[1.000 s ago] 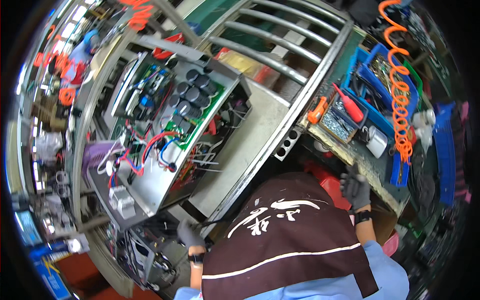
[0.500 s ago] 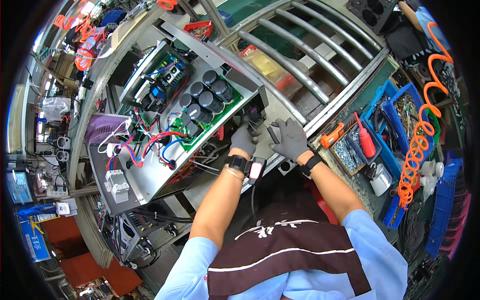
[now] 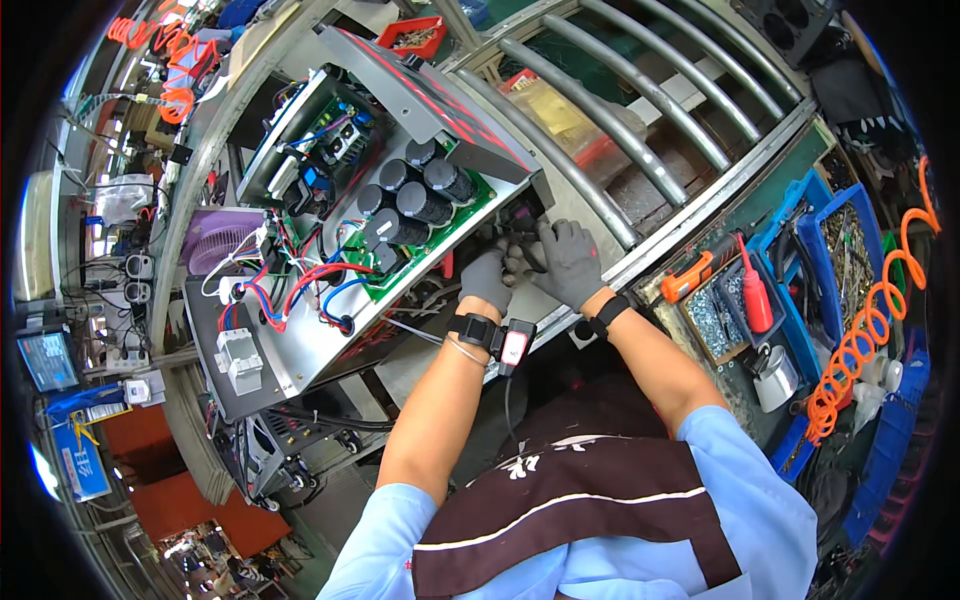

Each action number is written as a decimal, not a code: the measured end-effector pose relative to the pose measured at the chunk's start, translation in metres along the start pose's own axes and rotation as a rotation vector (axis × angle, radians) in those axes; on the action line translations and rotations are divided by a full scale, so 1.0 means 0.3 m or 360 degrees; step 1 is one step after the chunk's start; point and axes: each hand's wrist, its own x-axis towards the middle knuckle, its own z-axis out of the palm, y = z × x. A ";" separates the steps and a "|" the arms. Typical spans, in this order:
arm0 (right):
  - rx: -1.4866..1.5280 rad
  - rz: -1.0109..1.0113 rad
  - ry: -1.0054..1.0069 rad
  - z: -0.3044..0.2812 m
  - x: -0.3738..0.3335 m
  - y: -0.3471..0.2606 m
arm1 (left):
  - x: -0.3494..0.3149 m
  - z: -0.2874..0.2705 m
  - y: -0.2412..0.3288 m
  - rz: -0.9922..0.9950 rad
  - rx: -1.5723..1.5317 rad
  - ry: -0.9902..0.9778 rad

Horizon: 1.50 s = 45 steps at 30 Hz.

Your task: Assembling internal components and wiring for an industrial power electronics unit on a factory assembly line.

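Both my gloved hands meet at the near right corner of an open metal chassis (image 3: 300,345). My left hand (image 3: 487,280) has its fingers curled by the edge of the green circuit board (image 3: 455,225). My right hand (image 3: 568,262) lies against it, fingers bent over a small dark part (image 3: 523,216) at the chassis corner. I cannot tell which hand grips that part. Black round capacitors (image 3: 410,195) stand on the board, with red, blue and white wires (image 3: 300,285) running to the left. A wrist strap with a red tag (image 3: 512,345) hangs from my left wrist.
Grey roller bars (image 3: 640,90) run behind the chassis. Blue bins (image 3: 800,290) on the right hold screws and a red-handled screwdriver (image 3: 755,295); an orange tool (image 3: 690,278) lies beside them. An orange coiled hose (image 3: 860,350) hangs at far right. A purple fan (image 3: 220,240) sits left.
Both hands rose from near my body to the chassis corner and came together there. The view swung down and left, centring the chassis.
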 end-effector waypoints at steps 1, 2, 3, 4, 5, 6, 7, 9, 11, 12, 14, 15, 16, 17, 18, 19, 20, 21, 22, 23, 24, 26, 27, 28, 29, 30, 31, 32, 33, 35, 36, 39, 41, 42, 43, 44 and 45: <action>0.0032 0.0008 0.0034 0.006 0.008 -0.006 | 0.012 -0.008 0.001 0.0007 -0.0002 0.0002; 0.0033 0.0001 0.0032 0.010 0.013 -0.012 | 0.019 -0.019 -0.003 -0.0022 -0.0061 -0.0036; -0.0004 0.0014 -0.0013 0.014 0.020 -0.018 | 0.027 -0.029 -0.007 -0.0051 -0.0119 -0.0076; -0.0042 0.0029 -0.0058 0.018 0.026 -0.021 | 0.036 -0.039 -0.012 -0.0050 -0.0125 -0.0073; -0.0046 0.0027 -0.0060 0.027 0.033 -0.016 | 0.032 -0.038 -0.007 -0.0034 -0.0107 -0.0080; -0.0061 0.0049 -0.0103 0.043 0.038 -0.009 | 0.030 -0.037 -0.003 -0.0017 -0.0089 -0.0088; -0.0075 0.0072 -0.0147 0.053 0.039 -0.006 | 0.031 -0.037 -0.004 -0.0020 -0.0091 -0.0090; 0.0048 0.0147 -0.0245 0.040 0.048 -0.018 | 0.032 -0.036 -0.003 0.0048 0.0085 -0.0037; 0.0176 0.0232 -0.0345 0.045 0.036 -0.023 | 0.025 -0.045 0.004 0.0068 0.0287 -0.0051; 0.0337 0.0233 -0.0225 0.062 0.021 -0.015 | 0.015 -0.049 0.004 0.0088 0.0494 -0.0067; 0.0501 0.0240 -0.0090 0.077 0.000 -0.016 | 0.001 -0.055 0.015 0.0115 0.0646 -0.0096; 0.0479 0.0303 -0.0076 0.081 -0.006 -0.022 | -0.004 -0.062 0.021 0.0148 0.0797 -0.0128; 0.0455 0.0369 -0.0058 0.082 -0.012 -0.032 | 0.006 -0.085 0.015 0.0144 0.0727 -0.0168; 0.0453 0.0383 -0.0032 0.082 -0.008 -0.043 | 0.007 -0.089 0.019 0.0155 0.0747 -0.0186; 0.0316 0.0388 -0.0038 0.078 -0.005 -0.054 | 0.008 -0.088 0.021 0.0158 0.0750 -0.0204; 0.0177 0.0395 -0.0044 0.072 -0.002 -0.065 | 0.010 -0.090 0.025 0.0161 0.0753 -0.0225; 0.0163 0.0416 -0.0022 0.060 -0.007 -0.074 | 0.009 -0.084 0.026 0.0167 0.0768 -0.0256; 0.0067 0.0381 0.0025 0.047 -0.012 -0.091 | 0.009 -0.081 0.028 0.0177 0.0659 -0.0276; -0.0029 0.0344 0.0067 0.041 -0.015 -0.105 | 0.009 -0.078 0.029 0.0185 0.0546 -0.0293; -0.0047 0.0356 0.0081 0.045 -0.021 -0.106 | 0.007 -0.073 0.024 0.0189 0.0550 -0.0318; -0.0005 0.0398 0.0095 0.063 -0.026 -0.104 | 0.004 -0.071 0.017 0.0148 0.0448 -0.0323; 0.0031 0.0429 0.0115 0.105 -0.026 -0.105 | 0.013 -0.079 0.001 0.0115 0.0339 -0.0331; 0.0077 0.0466 0.0143 0.126 -0.021 -0.110 | 0.034 -0.091 -0.015 0.0065 0.0201 -0.0393; 0.0125 0.0501 0.0170 0.144 -0.019 -0.109 | 0.049 -0.100 -0.028 0.0016 0.0062 -0.0454; 0.0124 0.0501 0.0179 0.153 -0.019 -0.109 | 0.055 -0.103 -0.030 0.0022 0.0066 -0.0459; 0.0218 0.0550 0.0113 0.159 -0.022 -0.104 | 0.060 -0.104 -0.034 -0.0028 0.0023 -0.0467; 0.0312 0.0599 0.0047 0.164 -0.021 -0.099 | 0.066 -0.101 -0.036 -0.0079 -0.0018 -0.0476; 0.0314 0.0606 0.0049 0.160 -0.026 -0.102 | 0.062 -0.099 -0.042 -0.0047 0.0031 -0.0431; 0.0393 0.0591 0.0080 0.156 -0.028 -0.107 | 0.057 -0.103 -0.042 -0.0051 0.0038 -0.0434; 0.0467 0.0579 0.0120 0.168 -0.031 -0.109 | 0.045 -0.118 -0.027 0.0039 0.0128 -0.0478; 0.0479 0.0583 0.0143 0.193 -0.027 -0.106 | 0.052 -0.118 -0.025 0.0030 0.0168 -0.0500; 0.0433 0.0582 0.0160 0.185 -0.020 -0.099 | 0.057 -0.109 -0.036 0.0003 0.0155 -0.0499; 0.0490 0.0519 0.0113 0.168 -0.011 -0.102 | 0.051 -0.100 -0.037 0.0009 0.0149 -0.0500; 0.0490 0.0497 0.0120 0.185 -0.009 -0.096 | 0.046 -0.095 -0.034 -0.0030 0.0059 -0.0549; 0.0500 0.0494 0.0116 0.202 -0.011 -0.094 | 0.042 -0.090 -0.031 -0.0069 -0.0032 -0.0596; 0.0553 0.0520 0.0163 0.219 -0.017 -0.097 | 0.034 -0.082 -0.029 -0.0083 -0.0043 -0.0551; 0.0606 0.0545 0.0208 0.238 -0.019 -0.097 | 0.036 -0.080 -0.032 -0.0080 -0.0040 -0.0541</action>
